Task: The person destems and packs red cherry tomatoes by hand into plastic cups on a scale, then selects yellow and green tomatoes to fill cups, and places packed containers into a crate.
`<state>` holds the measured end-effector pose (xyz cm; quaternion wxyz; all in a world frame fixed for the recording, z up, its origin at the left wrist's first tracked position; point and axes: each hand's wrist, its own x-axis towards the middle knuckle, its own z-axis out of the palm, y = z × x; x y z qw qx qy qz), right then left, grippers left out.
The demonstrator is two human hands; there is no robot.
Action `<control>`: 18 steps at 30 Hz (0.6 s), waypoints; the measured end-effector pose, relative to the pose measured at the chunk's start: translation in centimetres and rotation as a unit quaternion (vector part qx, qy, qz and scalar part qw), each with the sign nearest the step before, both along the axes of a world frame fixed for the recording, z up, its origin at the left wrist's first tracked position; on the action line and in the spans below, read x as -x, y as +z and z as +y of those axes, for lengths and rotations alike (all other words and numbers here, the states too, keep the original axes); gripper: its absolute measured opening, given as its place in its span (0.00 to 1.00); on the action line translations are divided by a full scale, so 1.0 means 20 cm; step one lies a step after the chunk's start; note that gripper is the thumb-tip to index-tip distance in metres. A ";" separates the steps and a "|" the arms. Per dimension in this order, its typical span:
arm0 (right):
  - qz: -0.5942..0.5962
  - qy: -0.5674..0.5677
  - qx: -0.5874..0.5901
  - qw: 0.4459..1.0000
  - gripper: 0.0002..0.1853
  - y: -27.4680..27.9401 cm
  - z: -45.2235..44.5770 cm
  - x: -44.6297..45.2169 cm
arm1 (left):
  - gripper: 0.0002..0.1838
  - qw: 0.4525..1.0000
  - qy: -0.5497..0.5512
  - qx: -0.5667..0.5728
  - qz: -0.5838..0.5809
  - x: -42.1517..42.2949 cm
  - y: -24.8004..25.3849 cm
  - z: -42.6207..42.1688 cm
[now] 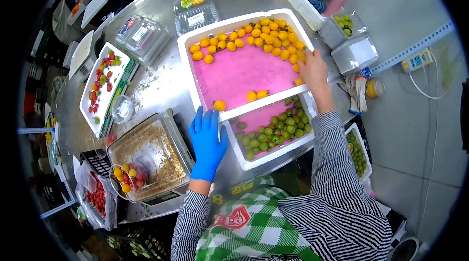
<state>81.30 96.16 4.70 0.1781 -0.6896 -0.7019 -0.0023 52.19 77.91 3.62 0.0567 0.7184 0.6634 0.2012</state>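
Note:
A white foam box (185,60) lined with pink holds yellow cherry tomatoes (266,36), most of them gathered at the far and right sides. My left hand (207,136), in a blue glove, lies at the box's near left corner with fingers stretched and thumb apart. My bare right hand (315,71) reaches over the right wall, its fingers curled among the tomatoes there; whatever they grip is hidden. Nearer to me, partly beneath that box, a second foam box (273,156) contains green cherry tomatoes (276,133).
On the left stand a scale (151,151) bearing a tub of mixed tomatoes (131,177) and a foam tray (90,99) with red ones. Clear clamshells (196,16) lie at the back. White gloves (355,92) and plastic tubs (354,55) are at the right.

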 end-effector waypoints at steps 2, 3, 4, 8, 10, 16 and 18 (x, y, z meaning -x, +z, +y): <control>-0.045 0.027 0.017 0.998 0.14 -0.07 0.07 -0.05 | 0.26 1.000 0.007 -0.006 -0.019 -0.02 0.00 0.00; -0.024 0.047 -0.006 0.999 0.14 -0.07 0.06 -0.07 | 0.25 0.999 0.009 -0.014 -0.030 -0.03 0.01 -0.01; -0.001 0.069 -0.030 0.997 0.14 -0.08 0.05 -0.08 | 0.25 0.999 0.013 -0.024 -0.039 -0.02 0.03 -0.01; 0.305 0.146 0.081 0.937 0.14 0.18 -0.17 0.22 | 0.19 0.949 0.081 -0.028 -0.303 -0.07 0.15 -0.03; 0.420 0.265 0.176 0.850 0.14 0.26 -0.38 0.44 | 0.17 0.776 0.129 0.124 -0.604 -0.10 0.27 -0.01; 0.442 0.216 0.104 0.865 0.15 0.12 -0.56 0.44 | 0.17 0.769 0.263 0.017 -0.582 0.26 0.33 -0.18; 0.181 0.201 -0.092 0.958 0.19 0.10 -0.54 0.27 | 0.11 0.838 0.387 -0.120 -0.366 0.49 0.42 -0.29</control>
